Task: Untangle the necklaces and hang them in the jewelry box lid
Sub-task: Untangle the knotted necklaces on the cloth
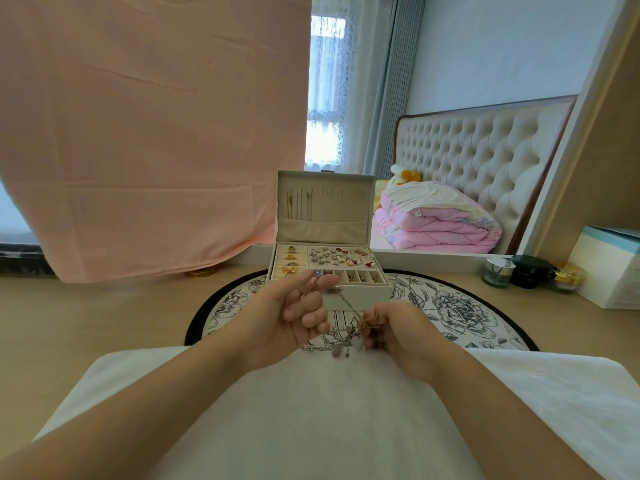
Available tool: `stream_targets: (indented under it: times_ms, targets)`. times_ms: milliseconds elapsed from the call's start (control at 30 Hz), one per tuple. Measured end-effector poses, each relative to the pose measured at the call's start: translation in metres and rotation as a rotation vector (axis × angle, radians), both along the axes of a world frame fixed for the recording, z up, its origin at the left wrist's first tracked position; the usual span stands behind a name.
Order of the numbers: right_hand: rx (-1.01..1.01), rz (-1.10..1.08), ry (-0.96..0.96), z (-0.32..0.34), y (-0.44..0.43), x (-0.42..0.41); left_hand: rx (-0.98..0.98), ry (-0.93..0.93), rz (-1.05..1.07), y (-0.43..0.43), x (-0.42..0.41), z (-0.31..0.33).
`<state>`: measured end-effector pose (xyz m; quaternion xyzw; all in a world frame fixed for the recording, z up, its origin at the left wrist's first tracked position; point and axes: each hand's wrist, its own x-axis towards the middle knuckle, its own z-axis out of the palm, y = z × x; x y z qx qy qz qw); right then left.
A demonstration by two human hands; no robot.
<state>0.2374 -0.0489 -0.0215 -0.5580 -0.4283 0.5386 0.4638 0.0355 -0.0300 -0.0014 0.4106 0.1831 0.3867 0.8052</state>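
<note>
A tangle of thin necklaces (346,336) with small pendants hangs between my hands just above the white cloth. My left hand (294,313) pinches one chain between thumb and forefinger, raised in front of the box. My right hand (398,327) pinches another part of the tangle, lower and to the right. Behind them stands the open cream jewelry box (360,299) on a round floral mat. Its upright lid (325,206) holds a few gold chains (298,202) hanging at its left side above a pocket.
The box tray holds rings and earrings (341,256). Small cosmetic jars (530,271) and a white-and-blue box (609,268) stand at the right on the wooden table. A pink cloth (138,133) hangs at the left. A white towel (311,410) covers the near table edge.
</note>
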Motion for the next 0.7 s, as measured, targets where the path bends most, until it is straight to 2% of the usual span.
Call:
stream_targets:
  times_ms: [100,267,367,467,567,700]
  targets:
    - [-0.002,0.008,0.115,0.000,0.000,0.004,0.092,0.066,-0.030,0.001,0.008,0.005]
    - [-0.024,-0.032,0.491,0.003,0.001,0.021,0.112,0.006,-0.036,0.009,0.011,0.009]
    - [-0.023,-0.034,0.571,0.000,0.004,0.025,0.141,0.213,-0.029,0.011,0.010,0.008]
    - [0.003,0.025,0.556,0.001,0.005,0.027,0.154,0.388,-0.021,0.010,0.014,0.006]
    - [0.070,0.090,0.493,0.003,0.004,0.027,0.064,0.255,0.038,0.014,0.016,0.005]
    - [0.255,0.150,-0.052,-0.002,0.003,0.034,-0.096,-0.069,0.146,0.027,0.007,-0.003]
